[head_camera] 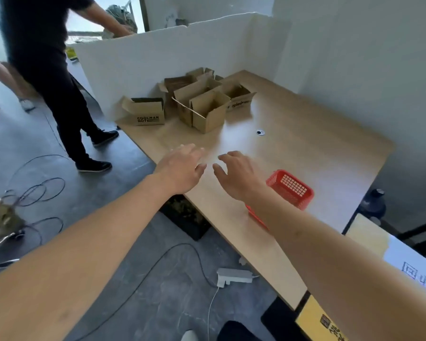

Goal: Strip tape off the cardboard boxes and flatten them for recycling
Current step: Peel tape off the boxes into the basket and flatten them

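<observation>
Boxes [197, 104] sit in a bunch at twelve o'clock on the table [305, 148], tops open. My left hand [182, 168] and right hand [236, 175] reach out side by side, fingers spread, holding nothing, ready to grab one.

I see a red basket [290, 189] on the wooden surface [305, 156]; a power strip [234, 276] and cables [35, 190] lie on the floor.

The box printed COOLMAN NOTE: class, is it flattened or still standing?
Still standing: the COOLMAN NOTE box sits upright on the table, top flaps open.
</observation>
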Motion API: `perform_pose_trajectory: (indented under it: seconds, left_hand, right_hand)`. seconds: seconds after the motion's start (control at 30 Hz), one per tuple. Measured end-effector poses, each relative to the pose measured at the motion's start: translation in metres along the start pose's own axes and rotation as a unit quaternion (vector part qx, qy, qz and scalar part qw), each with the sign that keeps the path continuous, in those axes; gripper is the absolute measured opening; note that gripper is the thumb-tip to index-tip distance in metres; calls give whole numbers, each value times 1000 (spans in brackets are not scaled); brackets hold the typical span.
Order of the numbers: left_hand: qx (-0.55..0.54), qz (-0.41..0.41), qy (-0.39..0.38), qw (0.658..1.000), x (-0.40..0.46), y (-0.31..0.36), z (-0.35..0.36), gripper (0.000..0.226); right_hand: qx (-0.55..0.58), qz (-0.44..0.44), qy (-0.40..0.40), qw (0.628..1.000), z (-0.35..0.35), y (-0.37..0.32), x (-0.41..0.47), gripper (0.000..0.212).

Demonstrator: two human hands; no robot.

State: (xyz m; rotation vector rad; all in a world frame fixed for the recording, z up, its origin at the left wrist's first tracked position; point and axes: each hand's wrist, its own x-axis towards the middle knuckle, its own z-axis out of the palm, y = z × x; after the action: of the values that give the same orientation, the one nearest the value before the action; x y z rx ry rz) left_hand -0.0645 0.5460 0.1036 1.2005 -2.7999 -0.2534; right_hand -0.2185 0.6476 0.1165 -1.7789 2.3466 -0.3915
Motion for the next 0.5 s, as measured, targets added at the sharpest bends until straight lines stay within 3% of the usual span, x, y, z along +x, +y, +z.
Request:
perform_pose_trajectory:
  seconds: [0.5]
  left_hand:
    - [-23,-87,-21,996,184,-267,-3,56]
  right_hand:
    - [4,-43,-52,998,99,-115,304,47]
